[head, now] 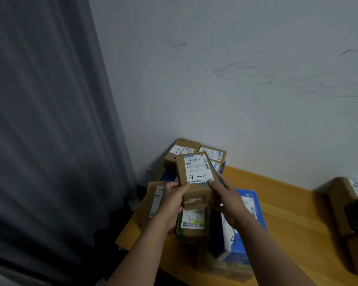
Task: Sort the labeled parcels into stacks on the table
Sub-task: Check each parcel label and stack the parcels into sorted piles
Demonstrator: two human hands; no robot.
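I hold a brown cardboard parcel [195,176] up above the pile, its white label marked "4-3" facing me. My left hand [174,200] grips its lower left corner, thumb on the label's edge. My right hand [225,197] grips the lower right side. Directly beneath sits a parcel labelled "3-2" [192,222]. To the right lies a blue and white parcel [242,234] with a handwritten "4". A brown parcel [154,201] leans at the left behind my left hand.
The wooden table [293,219] stands against a white wall, with a grey curtain [39,120] to the left. Two more brown parcels [182,149] are stacked in the far corner. A large brown box [343,203] with a dark object stands at the right edge.
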